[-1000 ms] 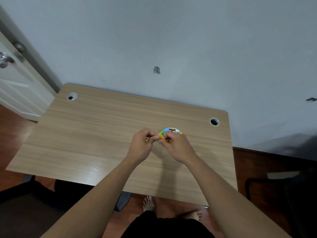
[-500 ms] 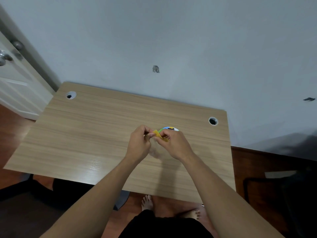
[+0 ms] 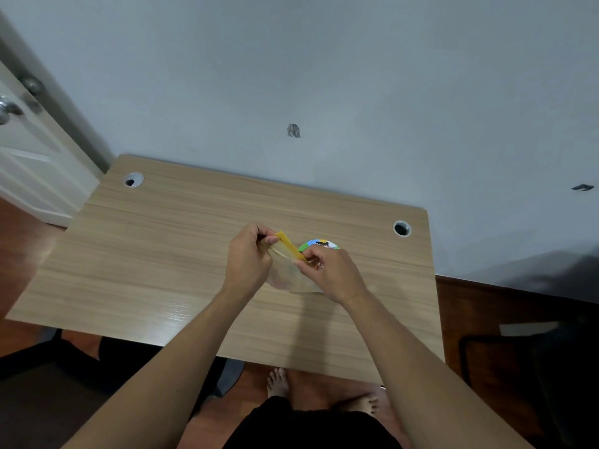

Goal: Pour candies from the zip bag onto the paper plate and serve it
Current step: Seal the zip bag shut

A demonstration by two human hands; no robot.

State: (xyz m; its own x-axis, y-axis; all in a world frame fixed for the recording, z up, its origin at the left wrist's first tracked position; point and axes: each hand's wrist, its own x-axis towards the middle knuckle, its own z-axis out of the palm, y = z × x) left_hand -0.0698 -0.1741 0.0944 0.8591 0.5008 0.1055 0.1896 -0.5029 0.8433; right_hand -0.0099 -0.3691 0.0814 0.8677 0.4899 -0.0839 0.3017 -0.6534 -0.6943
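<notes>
With our two forearms reaching out over the pale wood-grain surface (image 3: pixel 162 254), we hold the clear plastic zip bag with the yellow seal strip (image 3: pixel 290 270) just above it, and the step in hand looks to be opening the seal, so we should pull the two lips apart evenly along the strip and keep the mouth tilted up so no candies spill early. Our left hand (image 3: pixel 248 257) has its grip closed on the strip's left end, and our right hand (image 3: pixel 330 270) has its grip pinched shut on the right end, knuckles up. Just beyond the right hand lies the round, colourfully printed paper plate (image 3: pixel 319 245), half hidden, the bag near its close edge.
</notes>
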